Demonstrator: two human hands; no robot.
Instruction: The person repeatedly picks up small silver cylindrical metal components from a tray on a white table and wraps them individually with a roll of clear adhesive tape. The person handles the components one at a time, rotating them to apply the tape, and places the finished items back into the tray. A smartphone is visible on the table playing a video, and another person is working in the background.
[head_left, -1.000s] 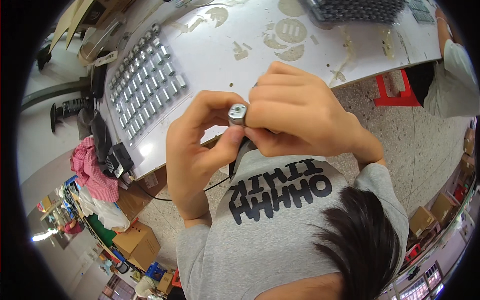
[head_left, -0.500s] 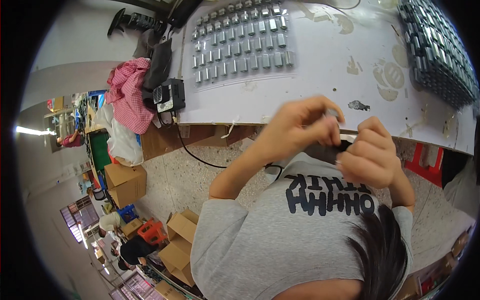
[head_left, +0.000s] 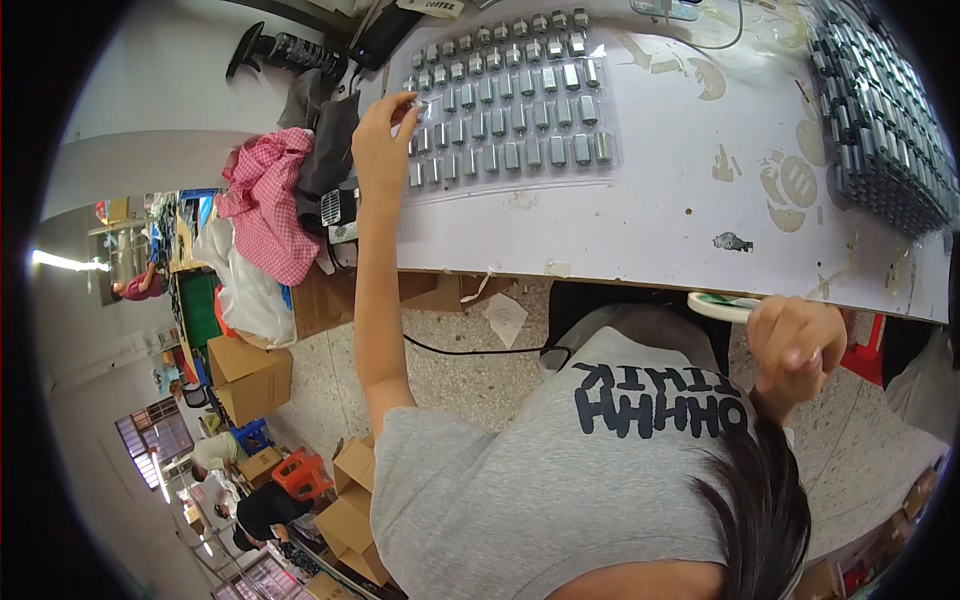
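Looking down, the head view shows the left hand [head_left: 385,150] at the left edge of a clear tray [head_left: 540,177]. Its finger and thumb are bent toward each other, nearly closed at the tips; whether they have hold of a motor cannot be told, as the tips overlap the edge of the rows. The motors [head_left: 498,122], silver and short, stand or lie in slanting rows in this tray, on the white table [head_left: 640,225].

Well apart, off the near edge of the table, the right hand [head_left: 797,345] is half closed, fingers curled toward the palm. A white thing [head_left: 708,304] with some green on it juts from beside its knuckles; whether the hand grips it, or what it is, is not clear.

At the table's right end is a tall stack [head_left: 880,140] of more silver motors. A small black device [head_left: 338,207] lies near the left forearm, with a pink checked cloth [head_left: 270,205] beyond it.

The step in hand seems to be handling a single motor at the tray's left end; picking and placing look alike from here. The move would call for a light fingertip pinch that leaves the close neighbours undisturbed.
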